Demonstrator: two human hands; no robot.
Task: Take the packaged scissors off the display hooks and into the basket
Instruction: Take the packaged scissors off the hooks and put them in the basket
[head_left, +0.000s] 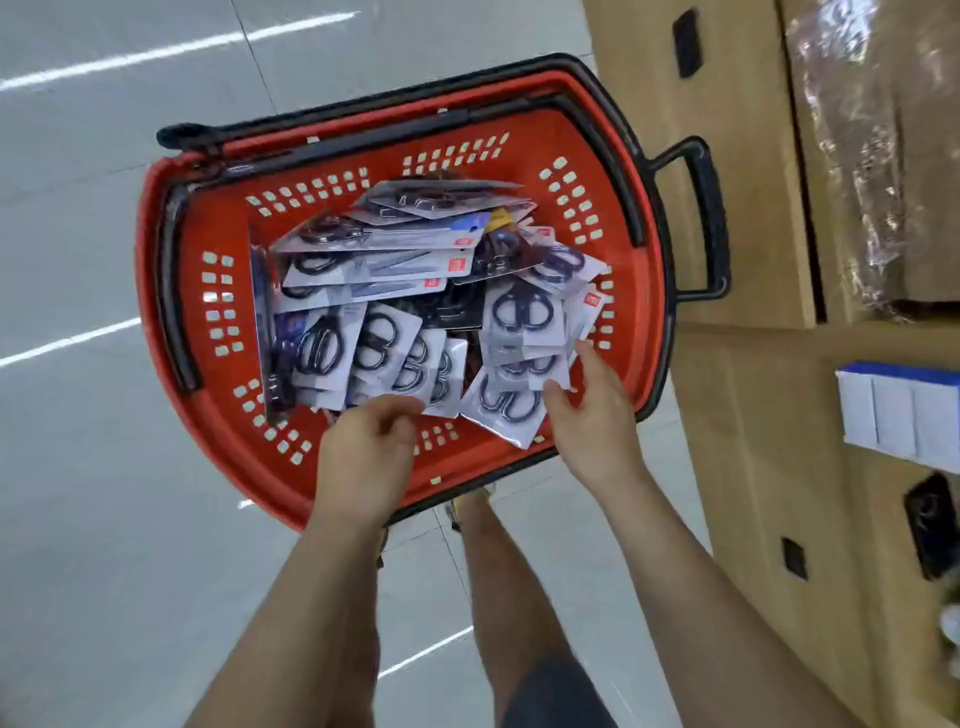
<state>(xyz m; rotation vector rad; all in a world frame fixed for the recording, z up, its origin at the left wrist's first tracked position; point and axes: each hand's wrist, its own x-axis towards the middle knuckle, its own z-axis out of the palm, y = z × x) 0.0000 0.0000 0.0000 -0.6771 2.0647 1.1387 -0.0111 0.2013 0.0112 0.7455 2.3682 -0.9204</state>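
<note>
1. Red plastic is nearest: the basket (148, 322) shows its near rim at 6 o'clock, just ahead of your legs (514, 587), over the pale tiled floor (93, 218).
2. Your left grip (371, 441) hangs over that rim at 7 o'clock of the pile. Its fingers are curled, with thumb and forefinger at a pack's edge; I cannot tell whether it pinches that pack.
3. Your right grip (592, 410), at 5 o'clock, is spread loose. The thumb lies on a pack's lower edge and the straight fingers run along the side of a small stack, clasping nothing.
4. The packaged scissors (395, 291) lie in the basket as an overlapping heap, from its centre out to 12 o'clock. No display hooks are in view.
5. I judge each pack light, with stiff flat card under a slick clear blister, so packs will slide over one another. Take one by the card edge, thumb on the face, and do not squeeze the blister.
6. The black carry handles (169, 291) lie folded along the rim at 9 and 1 o'clock, and a pull handle (706, 218) juts out at 3 o'clock. Either could snag a pack dropped near the wall.
7. Farther out at 3 o'clock, cardboard boxes (743, 171) stand just beside the basket, with white cartons (893, 410) at 4 o'clock. They may crowd your right arm.
</note>
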